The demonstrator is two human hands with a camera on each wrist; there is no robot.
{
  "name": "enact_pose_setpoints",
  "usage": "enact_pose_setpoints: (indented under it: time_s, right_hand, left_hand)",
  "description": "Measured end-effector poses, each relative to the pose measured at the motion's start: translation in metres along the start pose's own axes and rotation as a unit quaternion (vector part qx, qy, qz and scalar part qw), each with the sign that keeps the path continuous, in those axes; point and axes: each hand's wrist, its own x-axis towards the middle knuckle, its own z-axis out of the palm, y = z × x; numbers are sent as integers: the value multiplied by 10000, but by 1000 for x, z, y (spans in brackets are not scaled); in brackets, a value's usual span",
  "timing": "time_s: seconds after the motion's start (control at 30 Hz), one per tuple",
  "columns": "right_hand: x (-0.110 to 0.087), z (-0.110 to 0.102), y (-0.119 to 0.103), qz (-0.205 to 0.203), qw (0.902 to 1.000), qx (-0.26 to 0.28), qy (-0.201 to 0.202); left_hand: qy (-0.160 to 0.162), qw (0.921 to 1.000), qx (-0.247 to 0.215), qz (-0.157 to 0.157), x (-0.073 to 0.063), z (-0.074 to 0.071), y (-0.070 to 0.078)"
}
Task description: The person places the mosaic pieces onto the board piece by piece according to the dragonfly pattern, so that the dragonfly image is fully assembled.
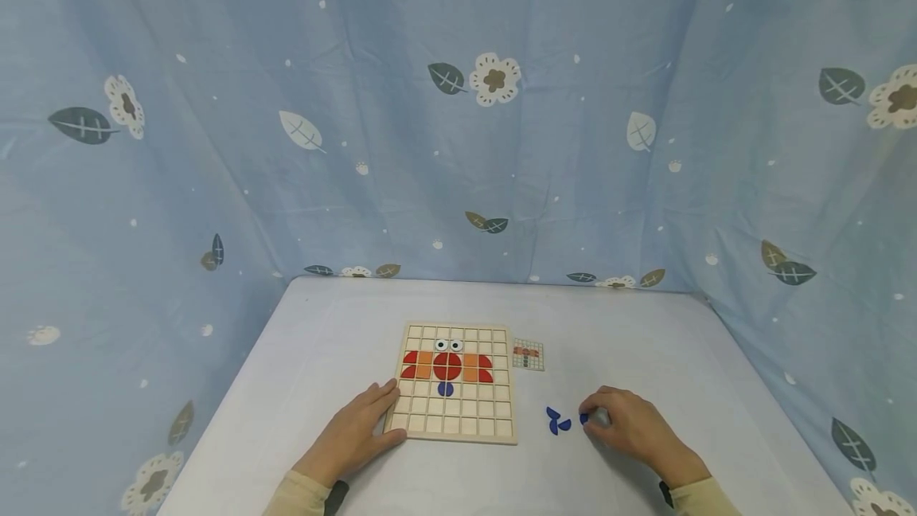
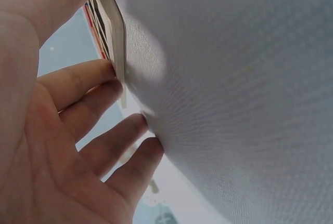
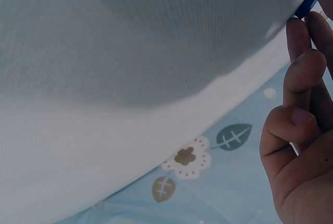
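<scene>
A wooden grid board (image 1: pixel 458 425) lies on the table, with red, orange and blue pieces and two eye discs set in its squares. My left hand (image 1: pixel 360 430) rests at its near left corner, thumb at the front edge and fingers along the left side. In the left wrist view the fingertips (image 2: pixel 113 70) touch the board's edge, fingers spread. To the right of the board, my right hand (image 1: pixel 630 427) pinches a small blue piece (image 3: pixel 307 4) between thumb and fingertips, low over the table. Several loose blue quarter-circle pieces (image 1: pixel 564 425) lie just left of that hand.
A small pattern card (image 1: pixel 528 355) showing a similar figure on a grid lies beside the board's right edge. White cloth covers the table (image 1: pixel 616 333). Blue curtains (image 1: pixel 401 142) with leaves and flowers hang along the back and both sides.
</scene>
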Motion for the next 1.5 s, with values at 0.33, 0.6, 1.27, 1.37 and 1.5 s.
enact_pose_setpoints:
  time_s: [0.33,0.6,1.27,1.37,1.5]
  right_hand:
    - [4,2,0,158,9998,62,-59]
    - [4,5,-1,106,9999,105,-65]
    - [4,0,-6,-25,9997,-210,-99]
    - [4,1,-6,-32,9997,-198,-105]
    - [5,1,-6,-95,9997,-232,4]
  left_hand:
    - [43,10000,43,-5,1,0,0]
    - [-1,9999,96,-99,0,2,-1]
    - [-7,9998,92,-153,-1,2,-1]
    - [-12,9998,100,-152,0,1,0]
    - [0,9999,90,-144,0,1,0]
